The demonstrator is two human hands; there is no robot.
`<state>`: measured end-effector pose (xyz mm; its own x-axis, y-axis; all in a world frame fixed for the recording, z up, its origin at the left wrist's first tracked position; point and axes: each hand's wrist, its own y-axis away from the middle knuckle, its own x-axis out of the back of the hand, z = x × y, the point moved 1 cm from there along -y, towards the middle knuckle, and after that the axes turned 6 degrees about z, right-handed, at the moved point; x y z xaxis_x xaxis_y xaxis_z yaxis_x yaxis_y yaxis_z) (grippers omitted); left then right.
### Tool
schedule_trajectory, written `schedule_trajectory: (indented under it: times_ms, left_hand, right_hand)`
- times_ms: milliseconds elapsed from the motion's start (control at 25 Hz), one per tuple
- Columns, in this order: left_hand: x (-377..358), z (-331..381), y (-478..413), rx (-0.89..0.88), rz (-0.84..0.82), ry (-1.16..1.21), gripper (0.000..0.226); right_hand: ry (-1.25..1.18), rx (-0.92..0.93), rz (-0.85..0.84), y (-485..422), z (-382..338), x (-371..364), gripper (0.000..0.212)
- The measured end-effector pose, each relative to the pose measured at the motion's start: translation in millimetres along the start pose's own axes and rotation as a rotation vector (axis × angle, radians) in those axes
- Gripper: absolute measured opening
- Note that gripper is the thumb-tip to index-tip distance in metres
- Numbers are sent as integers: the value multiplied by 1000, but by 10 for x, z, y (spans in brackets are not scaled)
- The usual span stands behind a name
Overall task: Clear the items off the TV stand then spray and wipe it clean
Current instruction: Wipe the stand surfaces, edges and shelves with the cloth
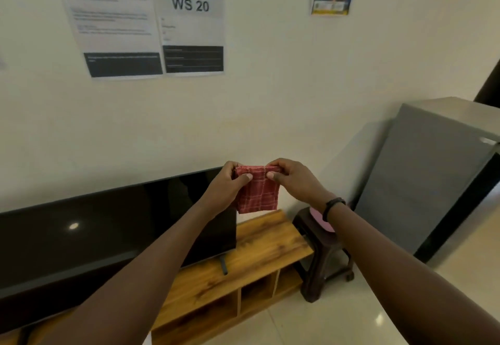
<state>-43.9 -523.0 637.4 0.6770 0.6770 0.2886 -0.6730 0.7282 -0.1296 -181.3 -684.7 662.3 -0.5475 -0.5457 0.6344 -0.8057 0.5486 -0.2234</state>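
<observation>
- Both arms (151,277) stretch forward; left hand (228,186) and right hand (293,179) each pinch a top corner of the red checked cloth (258,192), grip thumb-to-fingers, probably squaring it into a wiping pad.
- Cloth hangs folded, in the air over the right end of the TV stand (270,242), beside the TV (108,236).

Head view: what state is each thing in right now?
Red checked cloth: folded, held up in the air.
Left hand: pinches cloth's top edge.
Right hand: pinches cloth's top edge.
TV: screen dark, upright on TV stand.
Stool: upright, beside stand's end.
</observation>
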Motion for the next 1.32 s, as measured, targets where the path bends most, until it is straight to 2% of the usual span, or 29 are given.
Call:
schedule_trajectory:
  times_ms: [120, 200, 240, 280, 360, 440, 520, 600, 720, 800, 920, 960, 1120, 1320]
  left_hand:
    - [-725, 267, -326, 18, -22, 147, 31]
    - [-1258, 399, -532, 46, -12, 234, 31]
    - [-1537, 446, -637, 81, 0, 275, 31]
    - [-1789, 471, -722, 131, 5, 310, 31]
    - [-2274, 491, -852, 238, -50, 365, 33]
    - [-2722, 529, -988, 315, -185, 343, 45]
    - [-3082, 563, -1150, 332, -290, 235, 63]
    - [-3396, 597, -1337, 318, -283, 173, 70]
    - [-3769, 604, -1705, 293, -219, 146, 64]
    - [-3968, 542, -1978, 271, -212, 138, 51]
    - [-4241, 321, -2483, 244, -212, 154, 17]
    - [-4329, 221, -2672, 247, -215, 161, 13]
    - [-4753, -429, -3597, 331, -220, 158, 25]
    - [-5233, -1708, -4658, 577, -159, 176, 41]
  right_hand:
    - [-318, -150, 187, -24, 491, 545, 30]
    - [-529, -257, 119, 39, 896, 864, 49]
    - [-561, -296, 56, 80, 1115, 1028, 51]
    - [-572, -322, 21, 112, 1324, 1182, 45]
    - [-606, -353, 91, 141, 1703, 1532, 31]
    - [-617, -375, 215, 107, 2035, 1891, 27]
    - [-570, -396, 267, 64, 2284, 2161, 27]
    - [-550, -427, 291, 1, 2549, 2338, 28]
    - [-540, -476, 348, -181, 2941, 2535, 30]
    - [-513, -495, 378, -376, 3215, 2613, 30]
    - [-456, -502, 373, -812, 3680, 2666, 13]
    - [-438, -509, 366, -985, 3844, 2664, 12]
    - [-348, -581, 292, -1846, 4701, 2484, 19]
    - [-331, -689, 48, -2852, 5954, 1887, 32]
